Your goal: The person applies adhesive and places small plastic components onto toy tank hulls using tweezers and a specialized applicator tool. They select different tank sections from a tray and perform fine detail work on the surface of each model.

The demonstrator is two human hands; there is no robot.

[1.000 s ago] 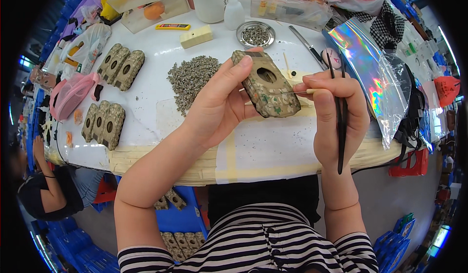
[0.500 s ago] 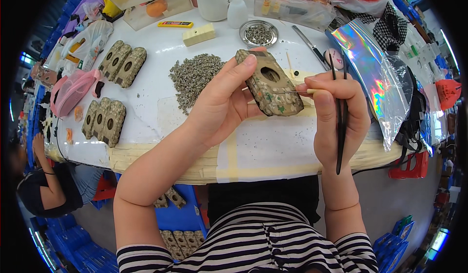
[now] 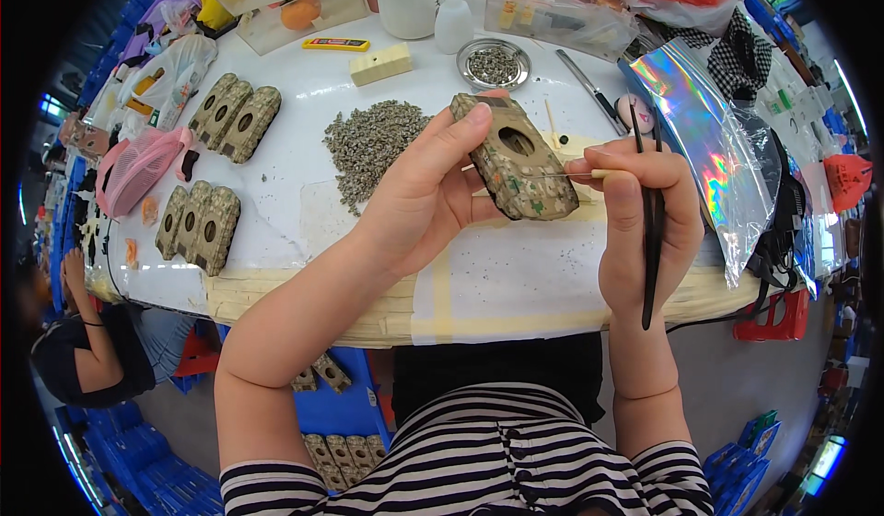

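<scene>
A camouflage-patterned case (image 3: 531, 197) with an oval hole is tilted in my left hand (image 3: 419, 180), thumb on its face and fingers behind it. My right hand (image 3: 626, 217) pinches the pale handle of a thin needle-like tool (image 3: 600, 173). Its fine shaft lies across the lower part of the case; whether the tip touches cannot be made out. Black tweezers (image 3: 652, 249) are also tucked in my right hand, points upward. Left of the case, a heap of small metallic pieces (image 3: 373, 148) covers part of the white table (image 3: 285, 129).
More camouflage cases (image 3: 241, 125) stand in two groups at the left. Farther back are a round metal dish (image 3: 523, 67) of small pieces, a cream block (image 3: 382, 65), a yellow cutter (image 3: 336, 45) and a white squeeze bottle (image 3: 453, 26). Shiny holographic film (image 3: 695, 139) lies right. Someone sits far left.
The case and both hands sit slightly farther right in the picture, as do things on the table. The needle-like tool's shaft has shifted a little right over the case. Both grips look unchanged.
</scene>
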